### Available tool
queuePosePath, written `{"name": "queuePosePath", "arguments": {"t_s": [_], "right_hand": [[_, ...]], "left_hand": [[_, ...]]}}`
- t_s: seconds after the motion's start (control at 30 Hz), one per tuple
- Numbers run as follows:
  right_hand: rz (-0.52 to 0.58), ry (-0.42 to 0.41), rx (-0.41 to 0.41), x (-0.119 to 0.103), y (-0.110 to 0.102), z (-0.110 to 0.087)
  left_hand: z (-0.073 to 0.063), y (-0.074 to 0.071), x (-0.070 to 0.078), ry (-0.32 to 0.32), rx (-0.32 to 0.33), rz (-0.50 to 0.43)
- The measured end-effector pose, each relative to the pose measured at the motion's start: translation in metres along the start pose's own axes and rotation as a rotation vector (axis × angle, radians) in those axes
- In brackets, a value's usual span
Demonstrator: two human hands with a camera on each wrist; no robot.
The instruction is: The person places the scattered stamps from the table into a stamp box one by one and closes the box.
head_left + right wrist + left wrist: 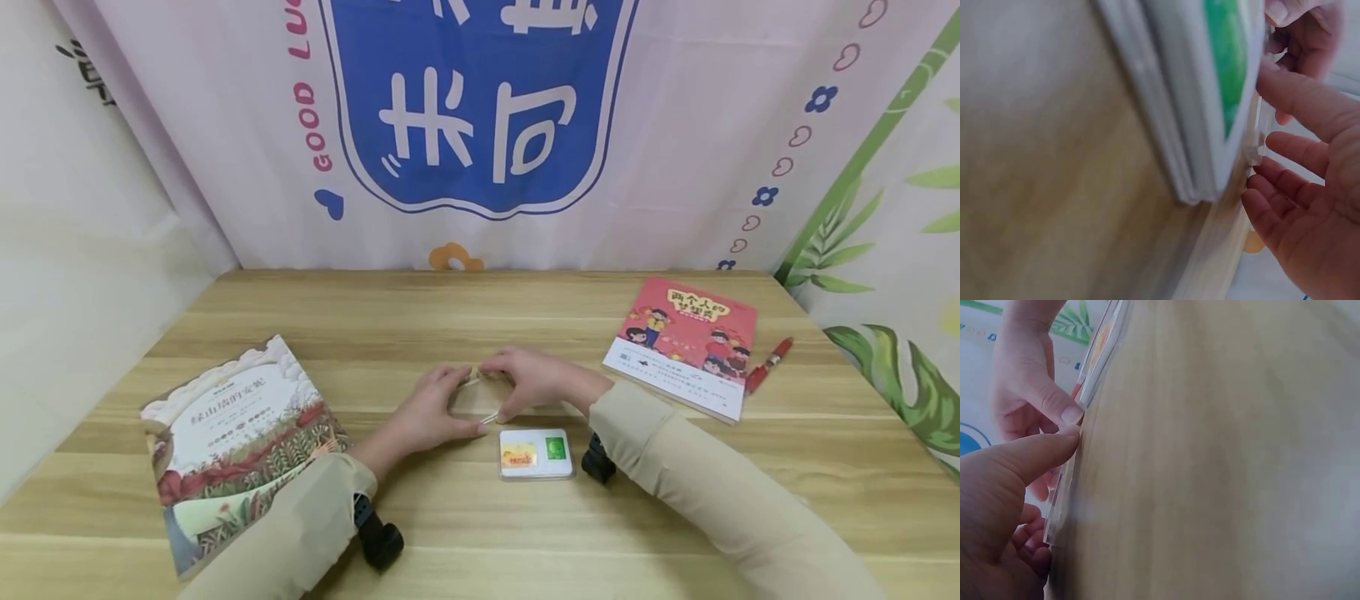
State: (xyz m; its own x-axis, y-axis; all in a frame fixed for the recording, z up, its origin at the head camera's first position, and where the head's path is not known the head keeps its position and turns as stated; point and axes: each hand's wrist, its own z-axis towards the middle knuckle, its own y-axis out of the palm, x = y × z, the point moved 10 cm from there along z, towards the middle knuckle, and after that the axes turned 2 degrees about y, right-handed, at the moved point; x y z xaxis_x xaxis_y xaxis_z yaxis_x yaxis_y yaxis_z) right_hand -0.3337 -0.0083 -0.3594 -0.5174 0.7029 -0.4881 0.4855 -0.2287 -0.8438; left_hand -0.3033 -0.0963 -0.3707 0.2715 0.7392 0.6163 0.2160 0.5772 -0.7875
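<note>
Near the table's middle, my left hand [423, 417] and right hand [534, 385] hold a thin clear plastic cover [474, 402] between them. Each thumb is at its near edge, with the other fingers curved toward the far edge. The thumbs almost meet in the left wrist view, where a corner of the clear cover [1051, 530] shows beside the left fingers. Just in front of the right hand lies a flat, clear-cased white card [536, 465] with a yellow picture and a green one. Its edge looms large in the right wrist view.
At the left lies a large illustrated book [240, 417]. A red-and-white book [686, 342] lies at the back right, with a red pen [769, 367] beside its right edge. A printed curtain [480, 233] hangs behind the wooden table [465, 533].
</note>
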Motion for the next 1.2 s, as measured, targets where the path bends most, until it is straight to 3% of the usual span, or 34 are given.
{"name": "queuePosePath", "arguments": {"t_s": [0.37,0.73,0.97,1.2], "right_hand": [[-0.022,-0.057,-0.023,0.004,0.001,0.000],[-0.044,-0.148,-0.015,0.001,-0.002,-0.010],[-0.041,-0.187,0.070,-0.002,-0.009,-0.022],[0.033,-0.198,0.207,-0.005,-0.018,-0.038]], "left_hand": [[0.006,0.003,0.000,0.030,-0.015,-0.010],[0.002,0.001,0.014,0.124,-0.001,-0.034],[0.002,-0.003,0.025,0.187,0.019,-0.024],[0.000,-0.008,0.038,0.211,0.039,-0.092]]}}
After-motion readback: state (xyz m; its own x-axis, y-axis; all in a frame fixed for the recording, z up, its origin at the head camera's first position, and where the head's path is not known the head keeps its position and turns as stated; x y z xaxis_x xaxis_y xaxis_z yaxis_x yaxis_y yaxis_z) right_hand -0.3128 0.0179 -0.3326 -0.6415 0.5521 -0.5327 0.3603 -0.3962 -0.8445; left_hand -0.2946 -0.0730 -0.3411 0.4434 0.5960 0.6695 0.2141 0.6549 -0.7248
